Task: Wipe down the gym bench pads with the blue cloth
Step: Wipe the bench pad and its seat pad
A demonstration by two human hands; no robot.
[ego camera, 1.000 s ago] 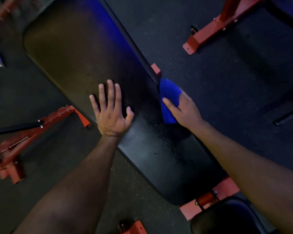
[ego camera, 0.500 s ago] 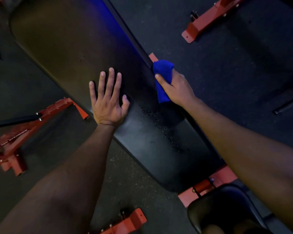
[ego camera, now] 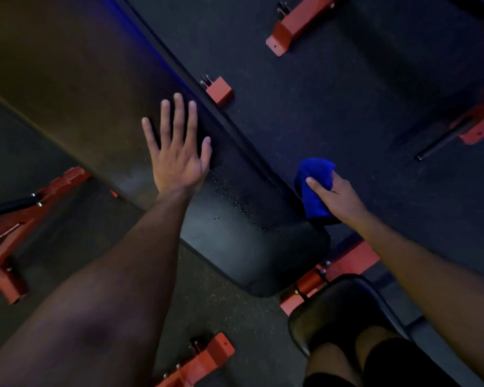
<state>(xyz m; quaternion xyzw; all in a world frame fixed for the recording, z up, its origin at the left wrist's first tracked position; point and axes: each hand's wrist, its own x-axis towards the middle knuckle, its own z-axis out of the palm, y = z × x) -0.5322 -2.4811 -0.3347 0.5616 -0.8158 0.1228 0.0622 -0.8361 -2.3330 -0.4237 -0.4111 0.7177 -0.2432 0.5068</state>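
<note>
The left hand [ego camera: 179,155] lies flat with fingers spread on the black bench pad [ego camera: 76,88], close to its right edge. The right hand [ego camera: 337,196] grips the bunched blue cloth [ego camera: 315,185] against the pad's right side edge, near the pad's rounded near end, where small droplets [ego camera: 235,196] speckle the surface. Red frame feet [ego camera: 220,89] stand on the dark floor [ego camera: 347,107].
</note>
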